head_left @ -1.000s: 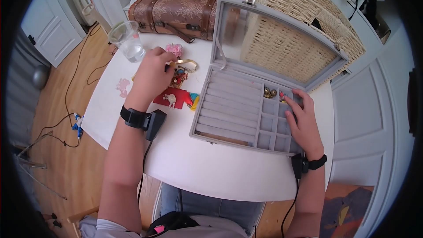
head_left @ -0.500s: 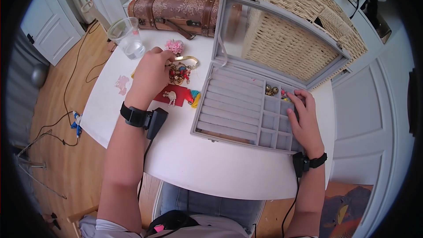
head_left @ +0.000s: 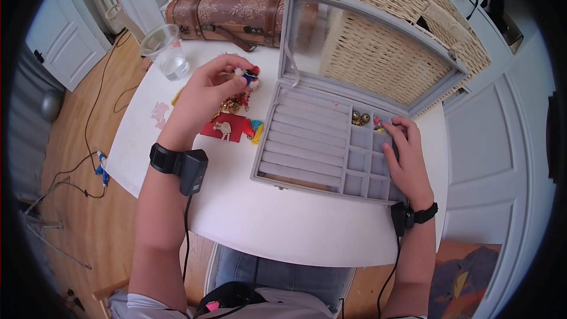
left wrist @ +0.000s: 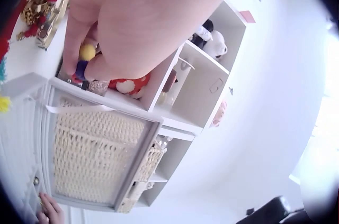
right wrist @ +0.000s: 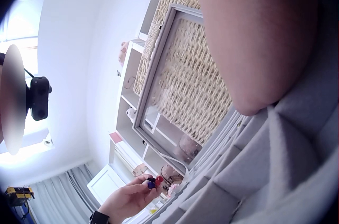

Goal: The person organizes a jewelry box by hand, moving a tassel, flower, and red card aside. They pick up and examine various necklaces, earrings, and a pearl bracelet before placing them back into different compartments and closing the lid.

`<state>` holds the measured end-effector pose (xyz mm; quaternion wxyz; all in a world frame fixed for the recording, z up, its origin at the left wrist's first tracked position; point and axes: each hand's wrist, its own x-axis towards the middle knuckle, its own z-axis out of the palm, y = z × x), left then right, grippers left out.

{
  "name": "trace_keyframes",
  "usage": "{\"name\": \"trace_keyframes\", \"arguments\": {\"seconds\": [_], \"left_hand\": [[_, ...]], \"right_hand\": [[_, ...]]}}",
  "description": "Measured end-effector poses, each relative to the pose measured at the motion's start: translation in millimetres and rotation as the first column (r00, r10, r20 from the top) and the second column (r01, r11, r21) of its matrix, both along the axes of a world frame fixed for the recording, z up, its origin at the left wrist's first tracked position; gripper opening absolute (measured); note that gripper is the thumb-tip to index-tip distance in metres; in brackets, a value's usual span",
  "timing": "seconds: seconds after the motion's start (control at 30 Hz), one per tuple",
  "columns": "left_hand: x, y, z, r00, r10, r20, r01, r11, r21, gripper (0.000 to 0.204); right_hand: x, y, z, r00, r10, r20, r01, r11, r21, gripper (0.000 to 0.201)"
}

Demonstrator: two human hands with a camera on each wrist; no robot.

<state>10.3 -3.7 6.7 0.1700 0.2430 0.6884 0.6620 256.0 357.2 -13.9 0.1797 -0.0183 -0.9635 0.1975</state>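
Note:
In the head view my left hand (head_left: 208, 87) pinches a small trinket (head_left: 248, 78) with blue, red and white parts, raised over the jewelry pile (head_left: 234, 104). The left wrist view shows its yellow ball (left wrist: 87, 51) and dark blue part between thumb and fingers. My right hand (head_left: 410, 162) rests with relaxed fingers on the right compartments of the grey jewelry box (head_left: 307, 136), its fingertips by some small colourful pieces (head_left: 378, 124). Brass-coloured balls (head_left: 360, 119) lie in the compartment beside those. Left of the box are a red card (head_left: 235, 125) and a teal-and-yellow tassel (head_left: 257, 132).
The box's clear lid (head_left: 378, 53) stands raised before a woven basket (head_left: 407, 41). A patterned brown case (head_left: 230, 9) is at the back of the white table (head_left: 236, 212). A clear plastic cup (head_left: 172, 62) stands at the back left, with pale pink pieces (head_left: 159, 115) nearer.
My left hand has lifted from the jewelry pile with the colourful trinket pinched in its fingers, its wrist turning and shifting slightly left. My right hand has stayed almost still at the box.

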Motion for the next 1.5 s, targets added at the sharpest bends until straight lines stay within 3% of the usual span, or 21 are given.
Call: {"name": "trace_keyframes", "arguments": {"seconds": [0.03, 0.1, 0.23, 0.3, 0.43, 0.5, 0.53, 0.6, 0.67, 0.8, 0.87, 0.9, 1.0, 1.03, 1.07, 1.1, 1.13, 1.2, 1.33, 1.4, 1.5], "left_hand": [[1.4, 0.9, -0.2, 1.000, -0.003, -0.001, 0.003, 1.000, 0.000, 0.023], [5.9, 2.6, -1.4, 0.980, -0.065, 0.189, 0.050, 0.995, 0.081, 0.024], [16.8, 8.8, 5.1, 0.951, -0.145, 0.272, 0.103, 0.982, 0.160, 0.026], [17.8, 11.4, 0.8, 0.886, -0.265, 0.381, 0.158, 0.944, 0.289, 0.027], [38.6, 26.3, 5.5, 0.840, -0.343, 0.421, 0.238, 0.929, 0.283, 0.024], [54.1, 33.5, 5.4, 0.816, -0.409, 0.408, 0.390, 0.911, 0.134, 0.021], [63.2, 38.5, 1.8, 0.812, -0.452, 0.370, 0.429, 0.891, 0.146, 0.022], [78.7, 46.1, -5.7, 0.786, -0.513, 0.344, 0.485, 0.857, 0.171, 0.022], [89.0, 50.7, -9.9, 0.726, -0.585, 0.361, 0.557, 0.808, 0.191, 0.025], [100.0, 53.4, -7.4, 0.727, -0.580, 0.368, 0.567, 0.809, 0.155, 0.025], [104.7, 53.9, 8.1, 0.799, -0.471, 0.373, 0.454, 0.880, 0.139, 0.022], [99.7, 51.9, 7.9, 0.801, -0.467, 0.374, 0.450, 0.882, 0.139, 0.022], [67.6, 36.5, 6.7, 0.945, -0.311, 0.099, 0.309, 0.950, 0.036, 0.018], [58.5, 31.3, 6.7, 0.945, -0.311, 0.102, 0.309, 0.950, 0.033, 0.018], [50.7, 26.8, 6.9, 0.979, -0.204, 0.015, 0.205, 0.978, -0.031, 0.017], [46.1, 23.6, 7.1, 0.992, -0.100, -0.080, 0.093, 0.992, -0.085, 0.016], [44.1, 21.9, 8.5, 0.991, -0.104, -0.080, 0.097, 0.991, -0.088, 0.016], [41.4, 19.3, 13.7, 0.903, 0.050, -0.426, -0.207, 0.922, -0.329, 0.012], [37.8, 4.5, 19.1, 0.814, -0.061, -0.578, -0.302, 0.806, -0.509, 0.015], [42.3, -3.8, 19.0, 0.798, -0.256, -0.546, -0.271, 0.657, -0.704, 0.027], [46.4, -3.5, 11.9, 0.764, -0.284, -0.580, -0.253, 0.695, -0.674, 0.036]], "right_hand": [[-0.1, 0.0, 0.0, 1.000, -0.003, -0.001, 0.003, 1.000, 0.000, 0.043], [-0.2, 0.0, -0.2, 1.000, -0.003, 0.003, 0.003, 1.000, -0.004, 0.043], [-0.8, -0.3, 1.0, 1.000, -0.005, 0.005, 0.005, 1.000, 0.004, 0.043], [-0.3, -0.3, 1.4, 1.000, -0.010, 0.011, 0.011, 1.000, -0.023, 0.044], [5.7, -15.2, 26.9, 0.997, 0.013, -0.074, -0.013, 1.000, 0.003, 0.043], [12.3, -33.3, 46.8, 0.968, 0.233, -0.092, -0.245, 0.957, -0.153, 0.040], [13.8, -44.3, 47.8, 0.970, 0.226, -0.088, -0.237, 0.959, -0.155, 0.040], [13.9, -67.1, 47.2, 0.893, 0.436, -0.111, -0.444, 0.817, -0.369, 0.035], [11.7, -79.5, 38.9, 0.884, 0.456, -0.103, -0.460, 0.810, -0.364, 0.034], [14.5, -72.9, 28.5, 0.897, 0.437, -0.064, -0.426, 0.820, -0.382, 0.030], [14.8, -61.1, 31.6, 0.914, 0.404, -0.034, -0.383, 0.833, -0.400, 0.029], [14.8, -50.9, 35.1, 0.958, 0.277, -0.067, -0.284, 0.903, -0.324, 0.028], [11.7, -8.2, 34.0, 0.968, -0.019, -0.251, -0.013, 0.992, -0.125, 0.024], [12.2, 2.7, 32.1, 0.968, -0.020, -0.250, -0.012, 0.992, -0.128, 0.024], [13.7, 11.7, 30.2, 0.963, -0.121, -0.240, 0.093, 0.988, -0.126, 0.023], [15.3, 19.2, 27.7, 0.947, -0.222, -0.231, 0.198, 0.972, -0.123, 0.022], [16.2, 24.9, 23.8, 0.955, -0.215, -0.205, 0.195, 0.974, -0.113, 0.022], [14.8, 27.8, 12.9, 0.974, -0.172, -0.150, 0.154, 0.980, -0.124, 0.021], [15.7, 25.3, 15.9, 0.988, -0.089, -0.125, 0.086, 0.996, -0.030, 0.016], [15.2, 20.9, 17.6, 0.988, -0.111, -0.104, 0.100, 0.989, -0.107, 0.016], [12.2, 19.2, 12.0, 0.988, -0.115, -0.099, 0.098, 0.982, -0.162, 0.019]]}}
